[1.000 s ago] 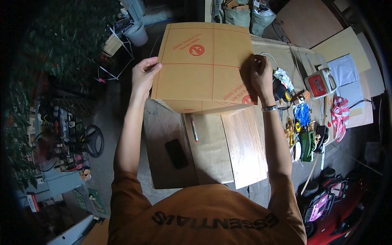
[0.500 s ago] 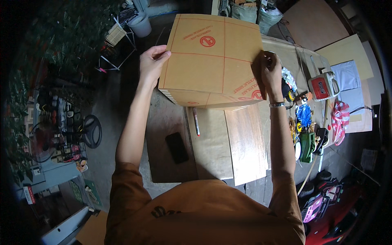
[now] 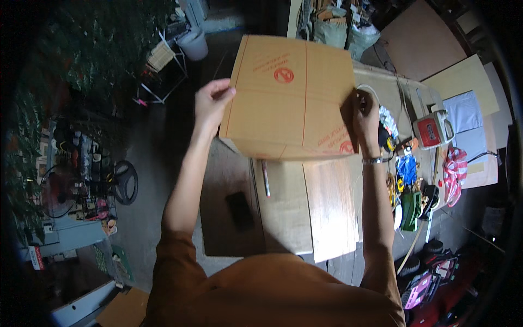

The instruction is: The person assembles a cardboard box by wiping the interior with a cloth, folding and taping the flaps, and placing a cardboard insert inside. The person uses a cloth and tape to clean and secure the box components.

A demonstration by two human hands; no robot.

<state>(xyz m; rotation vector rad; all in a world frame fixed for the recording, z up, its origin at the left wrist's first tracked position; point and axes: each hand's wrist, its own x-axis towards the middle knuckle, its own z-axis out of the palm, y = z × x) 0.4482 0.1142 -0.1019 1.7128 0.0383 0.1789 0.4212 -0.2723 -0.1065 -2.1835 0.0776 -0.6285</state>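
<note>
A large brown box (image 3: 291, 103) with thin red lines and red print on its faces is in front of me, over the far part of the work table. My left hand (image 3: 214, 102) pinches its left edge between thumb and fingers. At the right edge, my right hand (image 3: 366, 109) grips the box with curled fingers, and its shadow falls on the top face. A bracelet or watch band (image 3: 372, 161) circles the right wrist. Just nearer than the box, a slim marker (image 3: 266, 182) lies on the table, partly under the box's near side in this view.
A dark phone (image 3: 239, 211) and a wood-grain board (image 3: 333, 212) lie on the table (image 3: 286, 218). To the right are a white jug with a red label (image 3: 433, 129), a yellow-black tape measure (image 3: 390, 144), a green tool (image 3: 411, 211) and a red-white plastic bag (image 3: 455, 171). A bucket (image 3: 194, 44) stands far left.
The whole view has shifted, so the box, hands and table sit lower in the picture. Both hands keep hold of the box, whose near face now shows a little narrower.
</note>
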